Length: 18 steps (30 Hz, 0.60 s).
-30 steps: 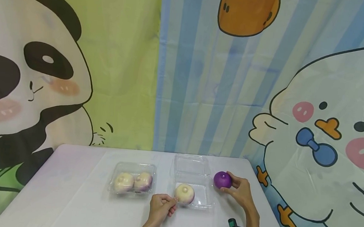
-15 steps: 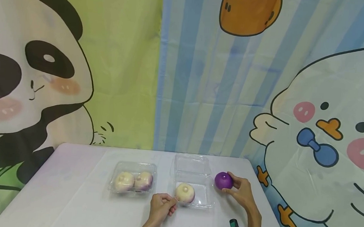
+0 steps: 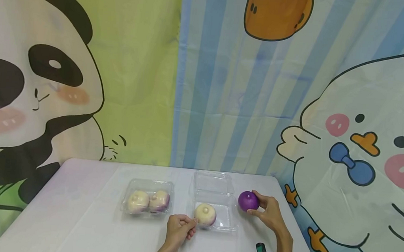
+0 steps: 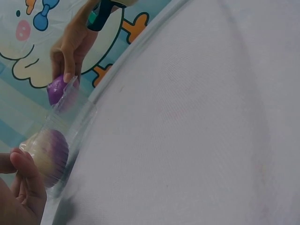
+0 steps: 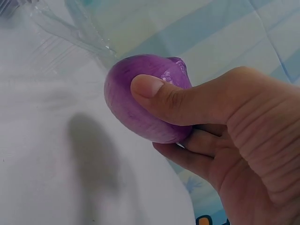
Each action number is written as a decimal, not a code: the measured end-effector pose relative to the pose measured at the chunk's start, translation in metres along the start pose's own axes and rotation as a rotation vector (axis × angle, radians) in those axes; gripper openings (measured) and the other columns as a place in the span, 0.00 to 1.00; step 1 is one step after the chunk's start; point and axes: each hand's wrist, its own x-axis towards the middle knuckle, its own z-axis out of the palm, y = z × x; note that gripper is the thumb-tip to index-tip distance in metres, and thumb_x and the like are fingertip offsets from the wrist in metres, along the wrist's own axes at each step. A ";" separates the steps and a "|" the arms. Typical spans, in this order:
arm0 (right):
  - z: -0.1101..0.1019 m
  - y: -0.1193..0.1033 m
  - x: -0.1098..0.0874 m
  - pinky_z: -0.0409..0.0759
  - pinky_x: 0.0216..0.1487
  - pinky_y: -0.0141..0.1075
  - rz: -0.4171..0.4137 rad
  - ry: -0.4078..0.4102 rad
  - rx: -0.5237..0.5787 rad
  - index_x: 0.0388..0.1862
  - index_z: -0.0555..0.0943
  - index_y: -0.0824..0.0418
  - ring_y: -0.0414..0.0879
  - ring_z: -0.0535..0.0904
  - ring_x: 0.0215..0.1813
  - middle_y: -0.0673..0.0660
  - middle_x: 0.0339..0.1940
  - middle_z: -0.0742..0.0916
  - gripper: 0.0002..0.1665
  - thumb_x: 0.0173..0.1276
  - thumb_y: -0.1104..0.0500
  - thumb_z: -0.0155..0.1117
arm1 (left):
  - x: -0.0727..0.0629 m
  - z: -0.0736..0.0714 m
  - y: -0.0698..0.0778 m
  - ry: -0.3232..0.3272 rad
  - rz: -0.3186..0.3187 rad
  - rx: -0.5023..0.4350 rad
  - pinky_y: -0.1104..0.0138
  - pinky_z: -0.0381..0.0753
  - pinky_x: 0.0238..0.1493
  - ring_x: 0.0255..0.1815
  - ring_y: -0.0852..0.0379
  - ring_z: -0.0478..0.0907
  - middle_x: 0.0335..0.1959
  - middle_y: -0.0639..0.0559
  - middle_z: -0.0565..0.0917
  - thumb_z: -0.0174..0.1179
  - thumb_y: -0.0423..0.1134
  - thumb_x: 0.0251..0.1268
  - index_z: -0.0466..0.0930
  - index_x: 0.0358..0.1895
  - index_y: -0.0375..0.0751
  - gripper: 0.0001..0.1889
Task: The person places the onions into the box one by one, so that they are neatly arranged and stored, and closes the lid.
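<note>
My right hand [image 3: 269, 214] grips a shiny purple onion [image 3: 248, 201] between thumb and fingers, raised just right of an open clear plastic box [image 3: 228, 217]. The right wrist view shows the thumb pressed flat on the onion [image 5: 136, 101], with fingers behind it. Inside the box's left half sits a cream onion [image 3: 205, 214] with purple sides. At the box's front left corner, my left hand [image 3: 179, 229] pinches the rim with thumb and forefinger. The left wrist view shows these fingertips [image 4: 26, 161] close beside the cream onion.
A closed clear box [image 3: 149, 185] with two cream-and-purple onions stands to the left on the white table [image 3: 91, 220]. The open box's lid [image 3: 213, 182] lies back toward the table's far edge. Behind hangs a cartoon-printed curtain [image 3: 211, 103].
Between the frames my right hand, with the purple onion, shifts very slightly to the right. My left hand stays at the box's corner.
</note>
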 end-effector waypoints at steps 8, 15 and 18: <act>-0.006 -0.008 -0.002 0.85 0.67 0.58 -0.016 -0.023 -0.027 0.76 0.76 0.71 0.70 0.87 0.66 0.73 0.70 0.85 0.47 0.60 0.65 0.87 | 0.000 0.001 -0.001 0.009 -0.003 -0.002 0.78 0.79 0.19 0.16 0.67 0.77 0.16 0.56 0.84 0.70 0.32 0.70 0.85 0.32 0.21 0.13; -0.010 -0.016 -0.001 0.85 0.67 0.59 -0.024 -0.042 -0.026 0.76 0.75 0.73 0.70 0.87 0.66 0.74 0.70 0.85 0.48 0.59 0.65 0.87 | 0.001 0.001 -0.002 0.013 -0.004 -0.006 0.78 0.79 0.19 0.15 0.67 0.77 0.16 0.56 0.84 0.71 0.32 0.70 0.85 0.32 0.21 0.13; -0.012 -0.019 -0.001 0.85 0.67 0.60 -0.012 -0.047 -0.021 0.76 0.76 0.72 0.70 0.87 0.66 0.74 0.70 0.85 0.48 0.59 0.65 0.87 | 0.001 0.000 -0.002 0.010 -0.002 0.000 0.78 0.79 0.19 0.16 0.66 0.78 0.17 0.55 0.84 0.71 0.33 0.71 0.86 0.32 0.22 0.13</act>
